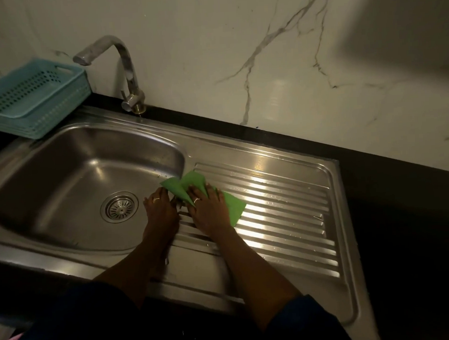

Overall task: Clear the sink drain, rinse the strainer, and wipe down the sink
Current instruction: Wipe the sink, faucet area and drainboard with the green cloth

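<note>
Crumpled green cloth [230, 206], apparently damp, ribbed drainboard [285, 213]

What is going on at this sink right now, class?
A person presses both hands, the left hand and the right hand, on a green cloth spread over the ribbed drainboard, beside the basin. The strainer sits in the drain. No water runs from the tap. A blue basket stands behind the basin.

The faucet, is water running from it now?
No, the faucet spout shows no stream, and the sink basin below looks drained.
</note>
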